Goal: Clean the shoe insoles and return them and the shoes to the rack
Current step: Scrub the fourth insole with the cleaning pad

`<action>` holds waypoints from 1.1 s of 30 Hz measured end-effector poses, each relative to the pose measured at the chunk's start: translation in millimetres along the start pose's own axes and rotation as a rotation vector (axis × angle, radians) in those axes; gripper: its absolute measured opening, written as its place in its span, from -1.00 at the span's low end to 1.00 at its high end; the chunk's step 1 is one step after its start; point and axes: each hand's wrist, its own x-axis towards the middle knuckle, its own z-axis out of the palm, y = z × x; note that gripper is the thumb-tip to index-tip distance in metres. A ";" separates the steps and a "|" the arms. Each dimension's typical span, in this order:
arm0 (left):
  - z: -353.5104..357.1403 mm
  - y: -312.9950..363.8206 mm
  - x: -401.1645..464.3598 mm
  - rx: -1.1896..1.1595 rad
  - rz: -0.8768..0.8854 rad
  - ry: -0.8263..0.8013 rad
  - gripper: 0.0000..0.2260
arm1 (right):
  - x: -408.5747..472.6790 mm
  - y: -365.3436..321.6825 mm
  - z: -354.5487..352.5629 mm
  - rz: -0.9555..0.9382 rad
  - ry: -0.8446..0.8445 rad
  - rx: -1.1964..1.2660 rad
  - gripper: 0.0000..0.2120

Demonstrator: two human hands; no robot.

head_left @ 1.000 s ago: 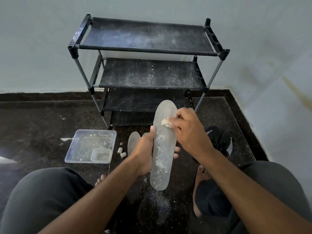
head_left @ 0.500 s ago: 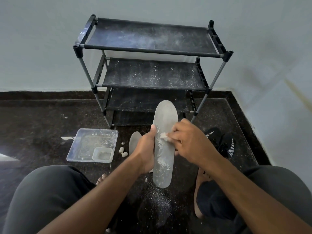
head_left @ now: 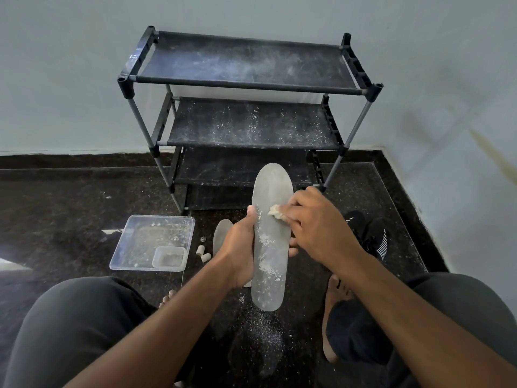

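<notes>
My left hand (head_left: 237,253) grips 1 grey insole (head_left: 270,247) upright; my right hand (head_left: 313,225) pinches a wad (head_left: 275,212) against it. Powder remains. Second insole (head_left: 221,236), black shoes (head_left: 372,236) lie floored; rack (head_left: 251,85) bare.

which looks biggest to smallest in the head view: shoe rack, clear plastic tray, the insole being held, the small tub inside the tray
1. shoe rack
2. clear plastic tray and held insole: look alike in area, and the insole is nearer the camera, so unranked
3. small tub
</notes>
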 end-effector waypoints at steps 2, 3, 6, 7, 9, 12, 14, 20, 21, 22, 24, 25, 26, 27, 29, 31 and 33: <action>-2.5 1.6 0.8 0.016 0.004 0.010 -0.38 | 0.7 -3.4 2.7 0.003 -0.083 0.018 -0.81; -4.0 2.4 1.1 0.024 -0.001 0.022 -0.39 | -0.7 -6.8 3.9 -0.020 -0.139 0.028 -0.81; -4.7 3.0 0.8 0.034 -0.007 0.060 -0.38 | -5.1 -11.7 0.2 -0.035 -0.207 0.117 -0.83; -3.3 2.0 0.0 0.029 -0.004 0.058 -0.36 | -4.6 -9.2 -2.0 0.010 -0.186 0.160 -0.83; 0.6 -2.4 -2.0 0.018 -0.028 0.018 -0.33 | 0.1 0.3 -4.4 0.102 -0.067 0.162 -0.81; 3.1 -10.6 -0.6 0.048 -0.074 -0.006 -0.36 | 9.2 8.1 0.2 0.181 0.053 0.123 -0.78; 3.1 -11.5 -0.2 0.069 -0.071 -0.034 -0.38 | 10.9 3.1 5.1 0.166 0.044 0.137 -0.80; -2.3 -0.3 -3.8 0.023 -0.037 -0.042 -0.42 | 3.0 -11.9 3.7 0.018 -0.186 0.199 -0.84; -2.0 0.2 -4.2 0.022 -0.031 -0.043 -0.42 | 2.3 -9.4 1.7 0.020 -0.169 0.201 -0.83; -1.4 -0.3 -3.6 0.016 -0.031 -0.051 -0.41 | 2.0 -7.0 0.4 0.025 -0.121 0.189 -0.82; 0.5 -2.7 -1.6 0.013 -0.041 -0.078 -0.41 | 3.9 -4.4 0.6 0.061 -0.021 0.152 -0.81; 1.9 -3.6 -1.8 0.026 -0.040 -0.083 -0.41 | 5.1 -6.3 1.7 0.071 -0.002 0.139 -0.81; 2.2 -4.4 -2.0 0.041 -0.037 -0.082 -0.42 | 5.6 -9.3 3.4 0.068 -0.007 0.131 -0.81; 1.7 -4.3 -1.6 0.050 -0.039 -0.072 -0.42 | 5.2 -12.3 5.6 0.054 -0.039 0.129 -0.81; -2.5 -2.9 -0.4 0.044 -0.034 -0.029 -0.43 | 1.4 -18.2 8.8 0.003 -0.143 0.135 -0.82; -7.1 -0.5 1.6 0.033 -0.017 0.002 -0.41 | -4.5 -20.6 7.2 -0.015 -0.241 0.180 -0.81; -7.6 0.3 2.2 0.016 -0.006 0.000 -0.40 | -8.3 -19.6 1.6 -0.022 -0.243 0.208 -0.82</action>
